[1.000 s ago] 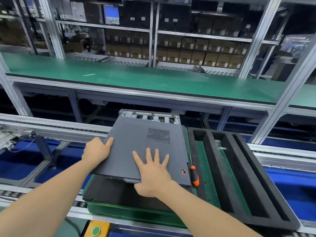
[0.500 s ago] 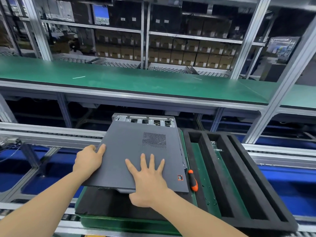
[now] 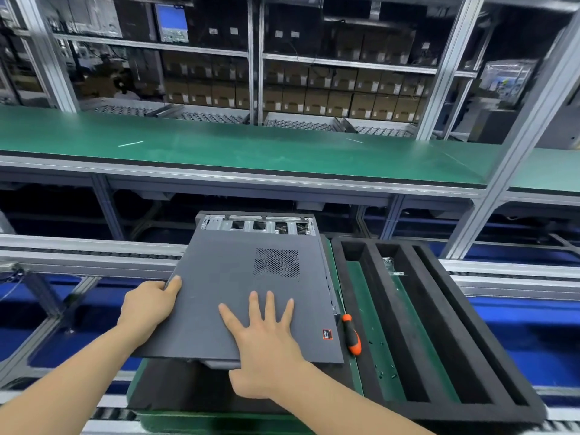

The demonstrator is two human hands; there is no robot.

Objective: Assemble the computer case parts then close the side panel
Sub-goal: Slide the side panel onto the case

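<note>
Side panel (image 3: pixel 238 293) lies atop computer case (image 3: pixel 257 223) on a dark foam pad (image 3: pixel 175 387), not yet seated: case's metal frame shows past panel's far edge, and near edge overhangs. Left hand (image 3: pixel 150 306) grips panel's left edge, thumb on top. Right hand (image 3: pixel 266 350) presses flat, fingers spread. Closing step looks to be in hand. Next move prob. calls for an even push fwd, w/o skewing. Orange-handled screwdriver (image 3: pixel 351 335) lies just beside case, rt side, w/ black foam tray (image 3: pixel 439 324) beyond.
</note>
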